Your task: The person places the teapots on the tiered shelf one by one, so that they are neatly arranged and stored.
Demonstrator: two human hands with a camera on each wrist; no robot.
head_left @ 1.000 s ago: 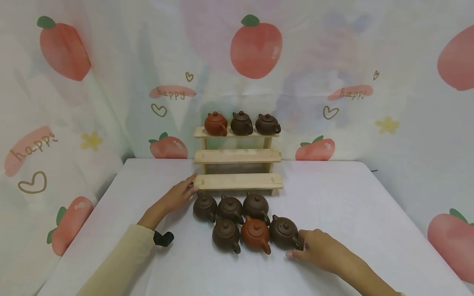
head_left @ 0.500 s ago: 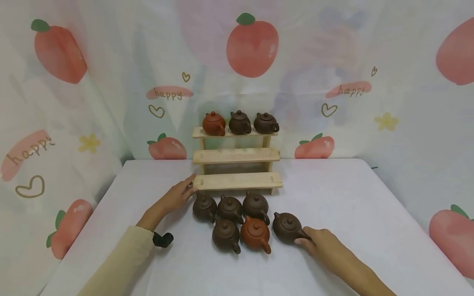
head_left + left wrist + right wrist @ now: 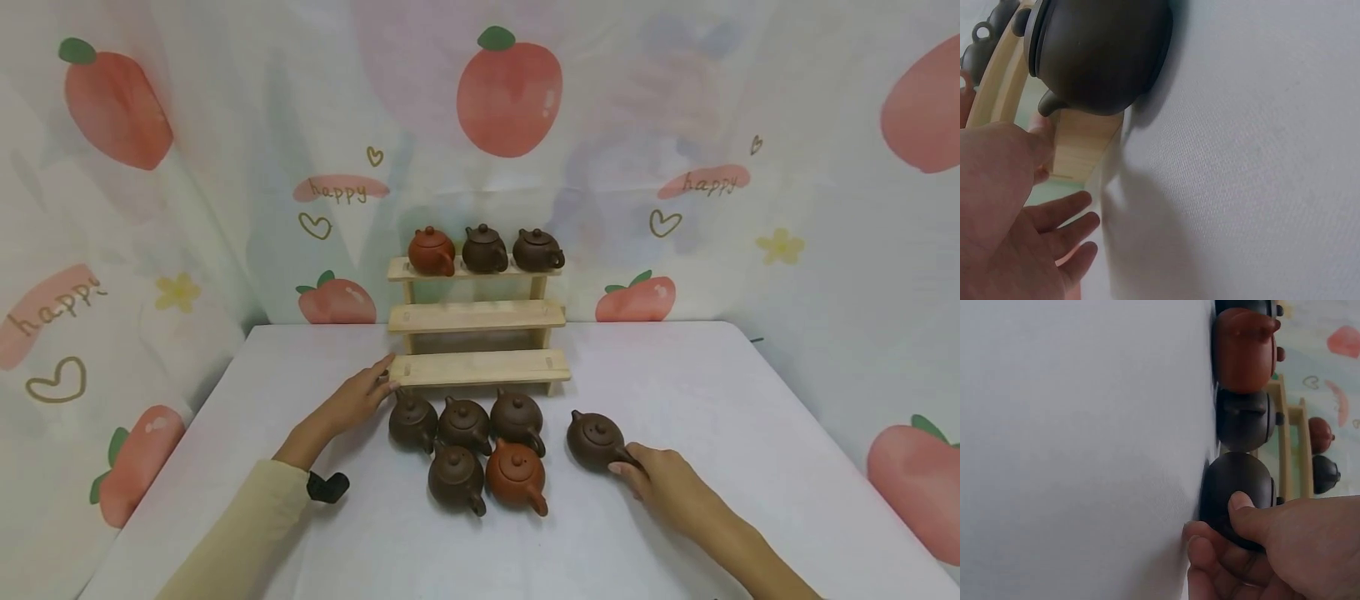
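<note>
My right hand pinches the handle of a dark brown teapot, its thumb against the pot in the right wrist view. Whether the pot's base touches the cloth, I cannot tell. To its left, several dark teapots and one reddish-brown teapot stand close together in two rows. My left hand touches the left end of the lowest shelf on a wooden three-tier rack; the left wrist view shows three of its fingers spread and uncurled. Beside that hand is a dark teapot.
The rack's top shelf bears a reddish-brown teapot and two dark teapots. White cloth covers the table. A peach-patterned curtain hangs behind and at both sides. A black object sits at the left wrist.
My right hand has taken hold of the dark teapot's handle and moved the pot away from the reddish one, to the right and toward the back. The left hand stays at the rack.
</note>
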